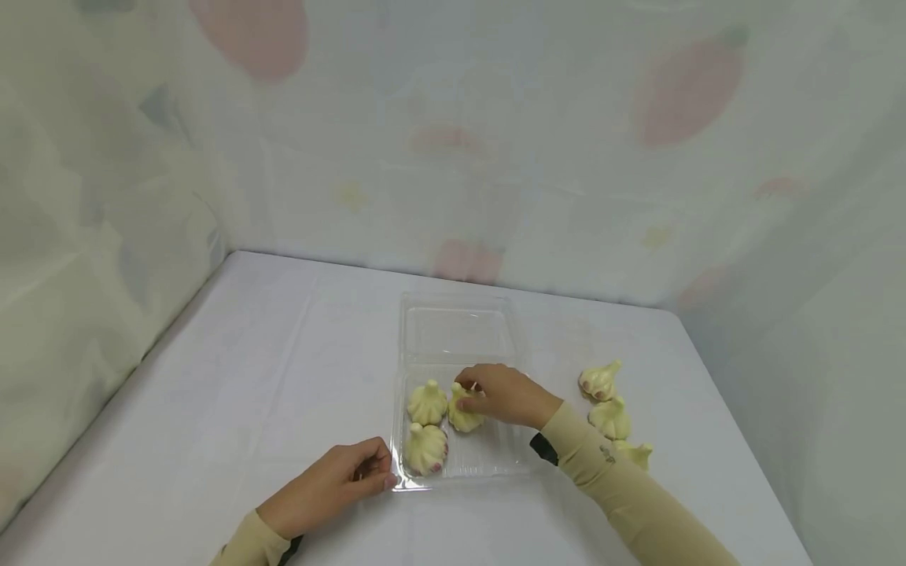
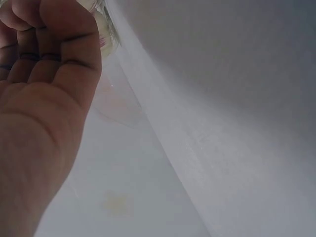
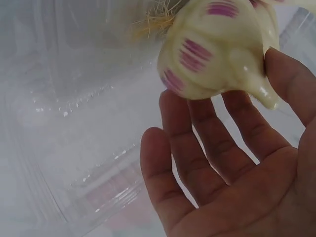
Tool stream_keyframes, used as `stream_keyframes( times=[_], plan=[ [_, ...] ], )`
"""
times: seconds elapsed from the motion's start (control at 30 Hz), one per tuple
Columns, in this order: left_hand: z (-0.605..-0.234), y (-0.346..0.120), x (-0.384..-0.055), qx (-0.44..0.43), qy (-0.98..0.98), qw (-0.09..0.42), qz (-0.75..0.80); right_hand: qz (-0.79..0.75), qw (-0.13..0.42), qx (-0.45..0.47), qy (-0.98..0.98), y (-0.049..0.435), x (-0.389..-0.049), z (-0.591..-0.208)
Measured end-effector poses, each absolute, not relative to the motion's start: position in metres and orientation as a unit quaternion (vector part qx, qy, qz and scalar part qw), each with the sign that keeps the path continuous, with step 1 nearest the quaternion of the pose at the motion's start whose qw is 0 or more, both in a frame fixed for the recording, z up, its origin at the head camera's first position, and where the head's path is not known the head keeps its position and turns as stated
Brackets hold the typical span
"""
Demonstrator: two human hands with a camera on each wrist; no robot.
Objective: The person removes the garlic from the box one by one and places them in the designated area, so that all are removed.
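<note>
A clear plastic box (image 1: 481, 464) lies on the table with its lid (image 1: 460, 330) folded back. Two pale garlic bulbs, one farther (image 1: 428, 403) and one nearer (image 1: 425, 450), sit along its left side. My right hand (image 1: 506, 393) pinches a third garlic bulb (image 1: 463, 413) by thumb and fingers, inside the box beside the farther one. Purple streaks and tan roots show on this bulb (image 3: 207, 54) in the right wrist view, above my spread fingers. At the box's near left corner my left hand (image 1: 347, 475) holds the edge with curled fingers; the left wrist view hides the contact.
Three more garlic bulbs stand in a row right of the box: a far one (image 1: 598, 381), a middle one (image 1: 611, 418) and a near one (image 1: 635, 453), partly behind my right sleeve. Patterned cloth walls (image 1: 552, 189) enclose the white table (image 1: 283, 354) at the back and sides.
</note>
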State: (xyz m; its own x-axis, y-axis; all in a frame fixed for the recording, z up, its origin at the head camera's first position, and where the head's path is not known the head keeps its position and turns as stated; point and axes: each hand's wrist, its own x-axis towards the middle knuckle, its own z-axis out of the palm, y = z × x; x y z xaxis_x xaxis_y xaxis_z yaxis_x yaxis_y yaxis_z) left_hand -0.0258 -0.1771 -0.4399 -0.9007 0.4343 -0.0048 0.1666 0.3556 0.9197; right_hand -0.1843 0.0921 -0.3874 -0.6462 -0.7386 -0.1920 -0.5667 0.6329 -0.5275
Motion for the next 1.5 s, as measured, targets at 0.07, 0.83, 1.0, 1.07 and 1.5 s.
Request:
stream_keyframes(
  times=[0.07,0.83,1.0,1.07,1.5],
  plan=[
    [-0.440,-0.177,-0.026,0.184,0.815,0.123,0.535,-0.203,0.194,-0.376,0.883,0.092,-0.183,-0.389],
    [-0.434,-0.178,-0.027,0.195,0.824,0.108,0.521,-0.312,0.138,-0.335,0.878,0.128,-0.177,-0.368],
    [-0.435,-0.179,-0.028,0.192,0.825,0.110,0.520,-0.347,0.118,-0.328,0.870,0.143,-0.180,-0.358],
    [-0.436,-0.179,-0.028,0.191,0.826,0.111,0.519,-0.361,0.102,-0.323,0.869,0.151,-0.181,-0.352],
    [-0.436,-0.179,-0.026,0.185,0.825,0.120,0.520,-0.370,0.020,-0.243,0.896,0.200,-0.193,-0.325]
  ],
)
